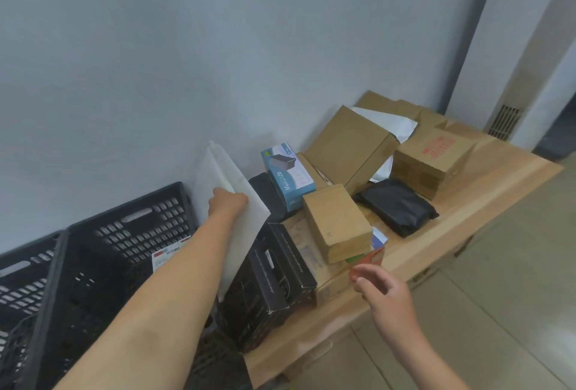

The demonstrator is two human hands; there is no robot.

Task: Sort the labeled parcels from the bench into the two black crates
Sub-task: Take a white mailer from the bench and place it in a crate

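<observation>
1. The left hand [229, 202] grips a white flat parcel [249, 233] by one long edge. Its fingers are closed onto the parcel, with the tips hidden behind it.
2. The white flat parcel is held on edge and tilted in the air, over the gap between the bench [486, 190] and the nearer crate [124, 227]. This probably lets it slip in narrow side first.
3. The right hand [383, 293] holds nothing, its fingers loosely spread and slightly bent. It hovers just beside an orange box [369, 260] at the bench's front edge, apparently readied for the next pick.
4. The nearer crate already holds one labelled packet [171, 254], leaning against its back wall. The farther crate [21, 277] stands directly to its left.
5. Still on the bench are a blue box [288, 176], a brown box [338, 224], a black bag [397, 205] and a black box [274, 280]. Most of the sorting appears to remain.
</observation>
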